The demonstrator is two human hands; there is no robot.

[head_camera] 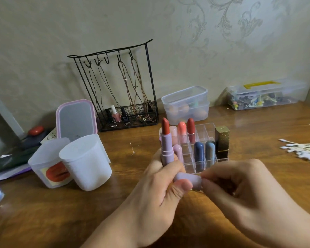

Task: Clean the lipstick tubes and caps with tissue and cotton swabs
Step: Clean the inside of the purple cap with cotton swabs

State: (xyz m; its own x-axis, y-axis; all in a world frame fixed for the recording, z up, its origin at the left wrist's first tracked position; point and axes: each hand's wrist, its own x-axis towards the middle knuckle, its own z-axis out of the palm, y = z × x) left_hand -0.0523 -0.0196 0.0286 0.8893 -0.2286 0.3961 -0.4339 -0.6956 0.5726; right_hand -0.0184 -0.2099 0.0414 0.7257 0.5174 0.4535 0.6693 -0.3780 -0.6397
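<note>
My left hand (161, 187) grips an open lilac lipstick tube (166, 142) upright, its red stick pointing up. The same hand's thumb presses the lilac cap (187, 178), which lies sideways between both hands. My right hand (240, 190) pinches the cap's right end with its fingertips. Just behind stands a clear acrylic lipstick organizer (190, 165) holding several lipsticks, some uncapped, some capped in blue or pink, plus a gold-black tube (222, 142). A pile of cotton swabs (304, 149) lies at the right edge of the wooden table.
Two translucent white cups (86, 163) stand at the left, a pink-framed mirror (77, 119) behind them. A black wire jewellery stand (122, 97) with nail polish, a clear lidded box (186, 104) and a yellow-handled case (265, 93) line the wall.
</note>
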